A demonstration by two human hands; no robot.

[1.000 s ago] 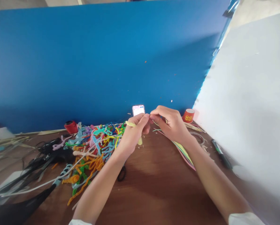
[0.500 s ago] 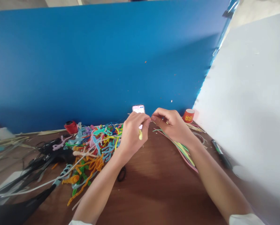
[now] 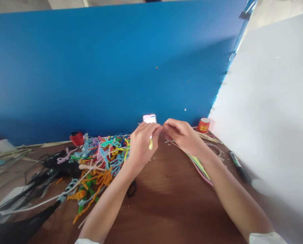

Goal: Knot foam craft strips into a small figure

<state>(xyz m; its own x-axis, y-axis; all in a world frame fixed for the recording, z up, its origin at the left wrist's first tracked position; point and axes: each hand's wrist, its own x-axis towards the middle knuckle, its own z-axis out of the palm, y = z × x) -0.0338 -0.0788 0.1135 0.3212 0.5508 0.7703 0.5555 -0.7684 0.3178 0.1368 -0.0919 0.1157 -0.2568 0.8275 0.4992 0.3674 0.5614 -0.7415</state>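
Note:
My left hand (image 3: 142,140) is closed, thumb against fingertips. A short pale yellow pipe cleaner (image 3: 150,144) pokes out below its fingers. Close beside it, the fingertips of my right hand (image 3: 184,136) are pinched together and almost meet the left ones. Whatever lies between the right fingertips is too small to make out. Both hands are raised over the brown table (image 3: 166,189). Behind the left hand, a phone (image 3: 149,118) with a lit screen is partly hidden. Under my right wrist run long pink, green and yellow strips (image 3: 200,167).
Left of my hands lies a tangled heap of coloured pipe cleaners (image 3: 105,159), with black scissor handles (image 3: 131,188) near it. A red paper cup (image 3: 203,125) and a marker (image 3: 239,167) are at the right. A blue panel (image 3: 103,74) stands behind.
Both hands have shifted very slightly left in the view, still pinched fingertip to fingertip. The yellow piece stays in the left hand.

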